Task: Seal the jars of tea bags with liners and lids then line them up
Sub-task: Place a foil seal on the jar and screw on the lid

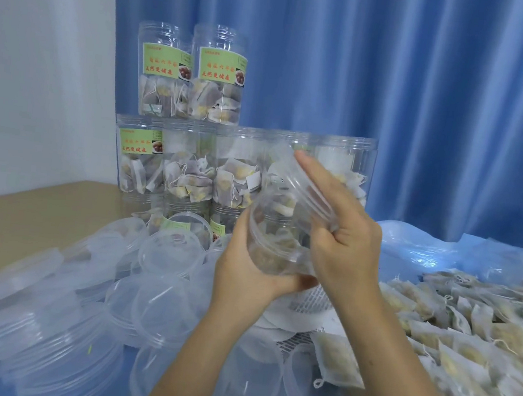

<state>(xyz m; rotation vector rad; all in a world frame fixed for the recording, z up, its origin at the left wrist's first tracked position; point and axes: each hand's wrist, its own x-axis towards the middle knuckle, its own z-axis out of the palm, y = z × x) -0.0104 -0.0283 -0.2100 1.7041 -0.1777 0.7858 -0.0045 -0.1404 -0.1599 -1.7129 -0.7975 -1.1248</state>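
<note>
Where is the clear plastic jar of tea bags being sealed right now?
The clear plastic jar of tea bags is centre frame, tilted, held between the left hand and right hand, in front of the stacked labelled jars.

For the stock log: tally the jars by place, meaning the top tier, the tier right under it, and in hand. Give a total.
Top-tier jars: 2
Second-tier jars: 5
Held jar: 1
Total: 8; jars lower down are too hidden to count.
</note>
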